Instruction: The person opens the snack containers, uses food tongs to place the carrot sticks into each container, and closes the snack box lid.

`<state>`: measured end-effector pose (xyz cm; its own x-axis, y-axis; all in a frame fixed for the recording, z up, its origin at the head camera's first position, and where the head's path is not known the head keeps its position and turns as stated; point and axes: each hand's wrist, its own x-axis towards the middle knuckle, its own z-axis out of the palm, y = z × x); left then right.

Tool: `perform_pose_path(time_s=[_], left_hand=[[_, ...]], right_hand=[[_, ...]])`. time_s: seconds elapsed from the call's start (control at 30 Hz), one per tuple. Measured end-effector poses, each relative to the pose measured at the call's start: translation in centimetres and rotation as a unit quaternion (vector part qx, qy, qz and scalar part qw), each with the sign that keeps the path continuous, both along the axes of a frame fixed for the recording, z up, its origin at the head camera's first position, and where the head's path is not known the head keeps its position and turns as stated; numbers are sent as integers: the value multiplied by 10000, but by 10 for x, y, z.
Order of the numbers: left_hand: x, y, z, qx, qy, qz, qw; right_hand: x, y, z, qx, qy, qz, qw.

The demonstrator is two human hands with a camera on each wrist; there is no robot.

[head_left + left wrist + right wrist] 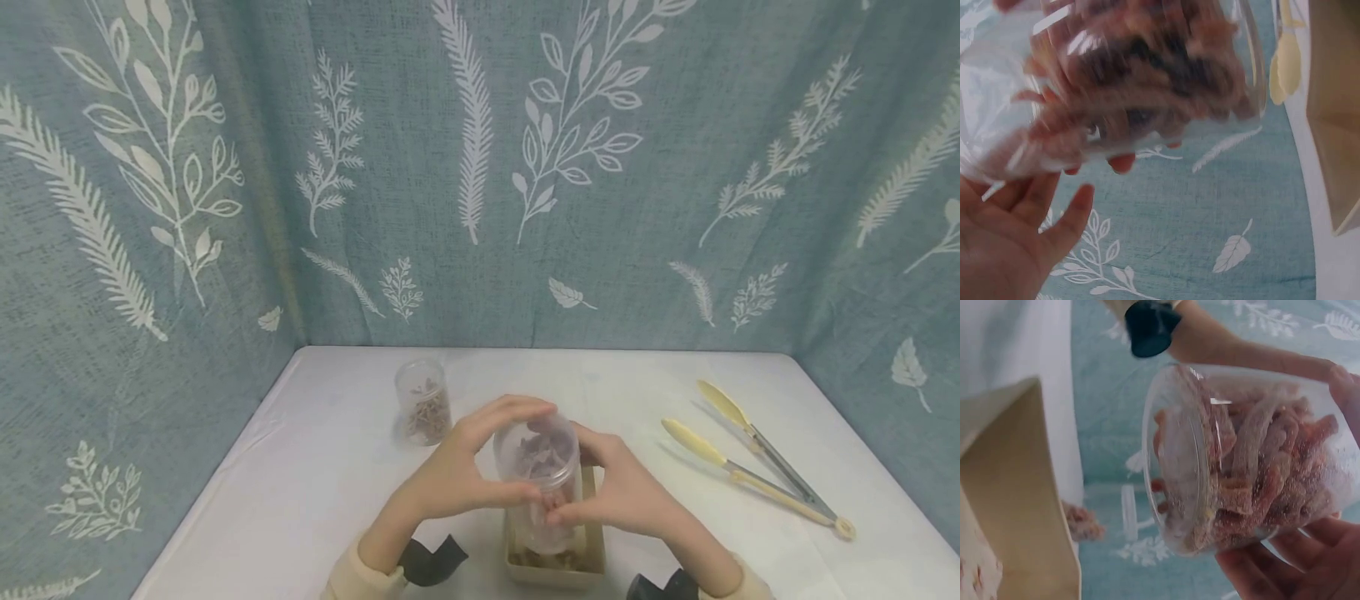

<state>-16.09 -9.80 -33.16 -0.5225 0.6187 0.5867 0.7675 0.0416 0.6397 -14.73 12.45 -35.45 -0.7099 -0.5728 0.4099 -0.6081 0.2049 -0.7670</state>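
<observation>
Both hands hold a clear plastic jar (542,467) of reddish-brown dried strips above a beige open box (557,575). My left hand (468,467) spans the jar's wide upper end, with thumb and fingers on opposite sides. My right hand (626,492) grips it lower down, from the right. In the right wrist view, the strips inside the jar (1254,462) show plainly, and fingers of the right hand (1304,562) lie against its wall. Whether a lid is on the jar, I cannot tell.
Toward the back left of the white table (315,450) stands a second clear jar (426,404) with thin brown pieces. Tongs with yellow tips (757,467) lie spread on the right. A teal curtain with white leaf prints (480,292) borders the table at the back and sides.
</observation>
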Motion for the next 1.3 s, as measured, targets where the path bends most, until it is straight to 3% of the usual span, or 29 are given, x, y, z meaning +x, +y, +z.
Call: perform_pose_path(time_s=[0.2,0.33,0.43,0.57,0.7,0.8,0.9,1.07,1.3], left_hand=[[-4,-4,0,21,-333,-1173,9925],[-5,-6,0,-55,-396,-1408,9892],[-4,-9,2,-72,-432,-1149,9924],[0,-10,4,-24,-542,-341,9979],[6,-5,4,-51,-622,534,9966],[9,0,3,-110,-554,1029,9931],[11,5,1,-153,-454,1316,9901],[7,7,-2,-134,-308,1221,9920],[2,1,-2,-34,-207,432,9988]], right_hand=[[-1,2,-1,-302,-453,1049,9930],[0,2,0,-434,-465,1347,9888],[1,1,2,-374,-240,1043,9936],[3,-1,5,-128,120,-4,9998],[5,-4,4,211,390,-1004,9940],[6,-8,2,389,502,-1445,9875],[7,-10,1,499,527,-1737,9821],[7,-11,0,538,608,-1659,9828],[4,-5,-1,284,191,-669,9972]])
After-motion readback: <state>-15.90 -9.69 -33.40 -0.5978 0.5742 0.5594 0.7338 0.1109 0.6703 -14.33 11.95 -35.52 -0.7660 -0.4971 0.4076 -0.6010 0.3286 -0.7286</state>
